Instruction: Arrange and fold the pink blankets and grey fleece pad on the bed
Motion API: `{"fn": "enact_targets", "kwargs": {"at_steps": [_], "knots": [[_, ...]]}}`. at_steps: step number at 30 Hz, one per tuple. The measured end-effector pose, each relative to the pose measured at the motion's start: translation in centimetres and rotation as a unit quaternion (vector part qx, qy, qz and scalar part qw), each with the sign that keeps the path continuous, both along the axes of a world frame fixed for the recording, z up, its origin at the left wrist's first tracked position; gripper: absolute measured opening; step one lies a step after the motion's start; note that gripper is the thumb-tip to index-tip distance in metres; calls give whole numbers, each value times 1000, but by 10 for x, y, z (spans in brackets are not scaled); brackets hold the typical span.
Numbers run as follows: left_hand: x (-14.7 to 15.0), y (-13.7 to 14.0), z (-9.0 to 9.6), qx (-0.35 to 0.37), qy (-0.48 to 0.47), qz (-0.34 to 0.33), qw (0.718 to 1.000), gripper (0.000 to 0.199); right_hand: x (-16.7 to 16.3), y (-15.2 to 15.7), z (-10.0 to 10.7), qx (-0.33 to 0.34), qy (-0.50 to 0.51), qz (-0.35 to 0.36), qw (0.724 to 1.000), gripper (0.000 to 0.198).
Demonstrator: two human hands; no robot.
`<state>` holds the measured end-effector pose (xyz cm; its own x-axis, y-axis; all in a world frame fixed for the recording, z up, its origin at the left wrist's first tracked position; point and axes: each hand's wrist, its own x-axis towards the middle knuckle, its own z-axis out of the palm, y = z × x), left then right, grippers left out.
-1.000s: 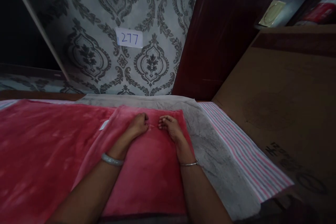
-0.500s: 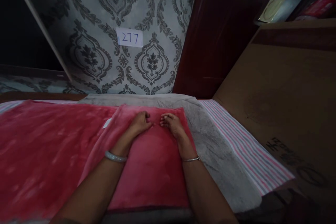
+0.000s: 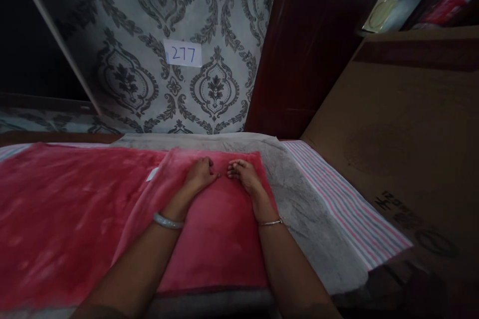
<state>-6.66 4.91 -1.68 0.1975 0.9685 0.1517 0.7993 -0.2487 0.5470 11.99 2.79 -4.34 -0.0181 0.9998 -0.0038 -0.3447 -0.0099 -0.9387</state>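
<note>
A plush red blanket [image 3: 86,209] is spread over the left and middle, its right part folded over into a layered panel [image 3: 220,239]. Near the panel's far edge rests my left hand [image 3: 201,173], loosely bent, its thumb held apart from the fingers. My right hand [image 3: 243,174] faces it across a small gap, fingers slightly curled and separated. Both hands are at the blanket's surface, and I see nothing held in either one. A white tag [image 3: 152,174] sticks out beside the fold's left edge.
Beneath the red blanket lies a grey plush cloth [image 3: 310,219], over a striped sheet [image 3: 348,204]. A large cardboard box [image 3: 404,134] stands at the right. Behind are patterned wallpaper [image 3: 215,87] with a paper label [image 3: 182,53] and a dark red wooden panel [image 3: 288,60].
Both hands stay almost in place at the folded panel, with only a slight shift of the fingers. The whole view has moved a little.
</note>
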Motion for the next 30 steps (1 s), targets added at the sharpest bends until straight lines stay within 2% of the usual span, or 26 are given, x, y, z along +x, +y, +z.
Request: {"fn": "enact_targets", "kwargs": {"at_steps": [2,7,10,14,17,22,24,26,28,30], "knots": [[-1,1,-1,7,-7,-2,1000,26,0,1,0,-1,0,-1,1000,22],[-9,1,2,11,-35,-1,999,32,-1,2,-2,1,0,-2,1000,22],[-8,-1,4,12,-30,2,999,21,-1,3,-2,1,1,-5,1000,23],[0,-5,2,18,-1,13,1000,37,-1,2,-1,2,-2,-8,1000,25],[1,-6,4,20,10,10,1000,24,-2,1,-1,4,-10,-15,1000,25],[-6,-13,15,53,8,11,999,34,-5,0,0,14,-31,-39,999,25],[-6,-16,17,88,20,-32,995,40,-7,-2,4,36,-63,-83,994,20],[-3,-19,16,100,62,-103,988,48,-9,-7,12,95,-184,-152,967,18],[1,-21,12,73,123,-144,979,56,-12,-13,20,139,-372,-192,898,31],[5,-23,11,37,171,-135,975,58,-15,-19,26,112,-530,-161,825,45]]}}
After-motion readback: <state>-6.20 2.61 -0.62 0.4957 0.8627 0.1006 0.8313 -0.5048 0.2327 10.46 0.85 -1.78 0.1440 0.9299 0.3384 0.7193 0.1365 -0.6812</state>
